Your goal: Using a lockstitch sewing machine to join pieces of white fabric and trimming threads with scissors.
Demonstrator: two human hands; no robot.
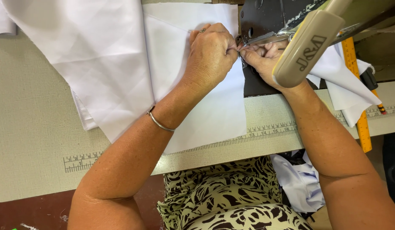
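At twelve o'clock on the sewing table [39, 127], both hands meet at the needle area of the sewing machine [265, 21]. The left hand [210, 55] is curled, thumb and forefinger pinched together on something very fine at the presser foot; it is too small to identify, though the pinch suggests a thread or the fabric edge. A ring sits on one finger and a metal bangle [159, 123] circles the wrist. The right hand [263, 57] lies partly hidden under the machine's cream-coloured arm [306, 47], its fingertips closed and touching those of the left hand at the same spot. Whether it grips the same item cannot be told.

The white fabric [120, 55] lies flat beneath the left hand and forearm, spreading toward nine and ten o'clock; the forearm's weight appears to keep it from sliding. More white fabric is bunched at three o'clock behind the machine arm, beside a yellow ruler [363, 127] and a pencil [378, 104]. A printed measuring scale [265, 130] runs along the table's near edge at six o'clock, where cloth can be gauged against it. Further pale cloth [297, 181] rests in the person's lap at five o'clock.
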